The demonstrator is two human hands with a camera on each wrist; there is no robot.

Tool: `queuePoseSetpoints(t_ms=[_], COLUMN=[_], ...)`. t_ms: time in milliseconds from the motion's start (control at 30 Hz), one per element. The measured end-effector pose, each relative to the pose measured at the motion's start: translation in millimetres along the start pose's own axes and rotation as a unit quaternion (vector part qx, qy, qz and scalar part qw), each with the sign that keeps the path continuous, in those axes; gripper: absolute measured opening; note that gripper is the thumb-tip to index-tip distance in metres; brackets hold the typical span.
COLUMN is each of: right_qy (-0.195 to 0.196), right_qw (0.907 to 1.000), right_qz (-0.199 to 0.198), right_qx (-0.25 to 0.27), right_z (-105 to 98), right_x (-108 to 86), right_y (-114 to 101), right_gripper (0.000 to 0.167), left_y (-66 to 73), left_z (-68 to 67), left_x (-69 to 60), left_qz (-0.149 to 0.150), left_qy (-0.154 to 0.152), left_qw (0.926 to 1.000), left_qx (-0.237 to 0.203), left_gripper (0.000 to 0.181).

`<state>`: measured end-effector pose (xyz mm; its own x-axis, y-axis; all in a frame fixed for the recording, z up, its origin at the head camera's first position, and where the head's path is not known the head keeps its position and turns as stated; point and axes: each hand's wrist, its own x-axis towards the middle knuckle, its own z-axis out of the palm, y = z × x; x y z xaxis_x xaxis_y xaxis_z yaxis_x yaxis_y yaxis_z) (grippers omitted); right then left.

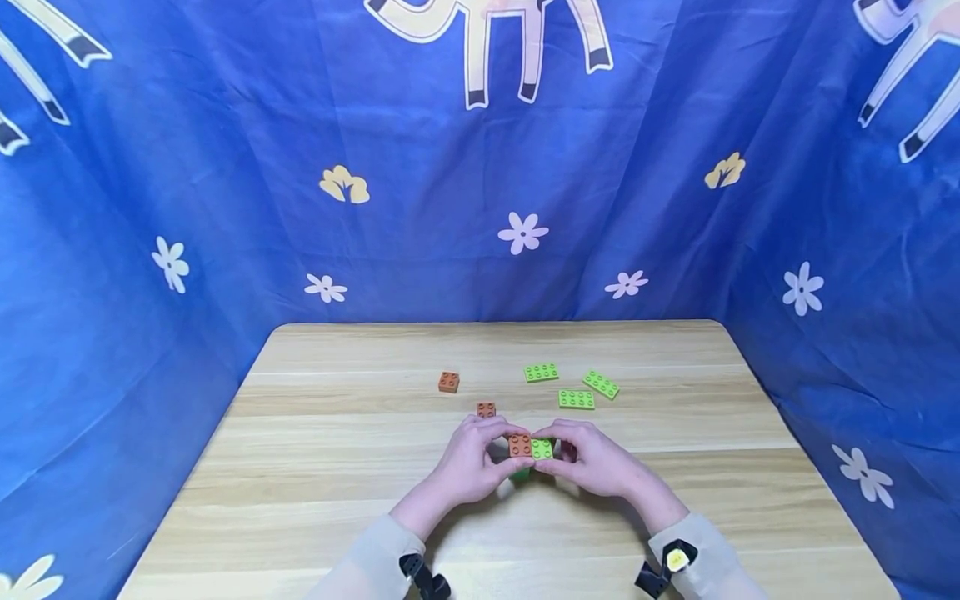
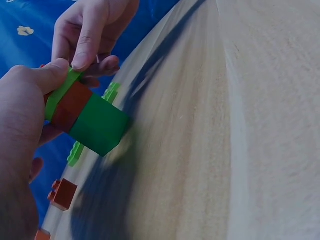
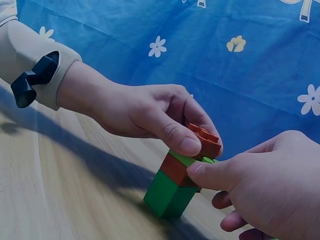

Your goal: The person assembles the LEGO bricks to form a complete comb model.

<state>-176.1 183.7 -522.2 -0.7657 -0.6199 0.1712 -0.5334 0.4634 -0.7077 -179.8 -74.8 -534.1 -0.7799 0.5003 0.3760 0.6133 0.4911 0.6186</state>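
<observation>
Both hands meet at a small stack of toy building bricks. At its bottom is a dark green block (image 3: 169, 195), then a brown brick (image 2: 73, 106), then a lime green plate (image 1: 542, 450). Another brown brick (image 1: 520, 446) tops the plate's left half. My left hand (image 1: 474, 457) pinches that top brick between thumb and fingers. From the other side, my right hand (image 1: 594, 457) pinches the plate's right end with thumb and forefinger. Whether the stack touches the table is hard to tell.
Behind the hands lie loose brown bricks, one (image 1: 448, 382) farther back and one (image 1: 486, 409) by the left hand. Three lime plates, one of them the nearest plate (image 1: 577, 400), lie on the wooden table (image 1: 315, 467). A blue curtain (image 1: 420, 208) surrounds the table.
</observation>
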Motion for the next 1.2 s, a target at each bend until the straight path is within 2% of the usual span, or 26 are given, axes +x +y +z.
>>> queuePoseSetpoints(t_ms=[300,533,733,967,1200], right_qy=[0.006,0.018,0.04,0.058,0.079], right_qw=[0.9999,0.9994,0.999,0.998,0.9963], right_qz=[0.004,0.006,0.007,0.022,0.032], right_qx=[0.016,0.031,0.02,0.009,0.009], right_z=[-2,-10,-19,-30,-37], right_x=[-2.9,-5.2,-5.7,-4.7,-3.4], right_y=[4,5,9,15,29], right_gripper=[0.044,0.046,0.043,0.04,0.04], left_y=[-2.8,-2.9,-1.2,-0.3,-0.2], left_z=[1.2,1.4,1.6,2.1,3.1], left_x=[-2.5,-1.6,-2.4,-2.1,-1.6], left_qz=[-0.013,-0.01,-0.019,-0.013,-0.022], left_qy=[0.0,0.005,0.003,0.008,0.003], left_qw=[0.9997,0.9997,0.9994,0.9994,0.999], left_qx=[-0.022,-0.022,-0.029,-0.032,-0.039], left_gripper=[0.041,0.04,0.042,0.041,0.041])
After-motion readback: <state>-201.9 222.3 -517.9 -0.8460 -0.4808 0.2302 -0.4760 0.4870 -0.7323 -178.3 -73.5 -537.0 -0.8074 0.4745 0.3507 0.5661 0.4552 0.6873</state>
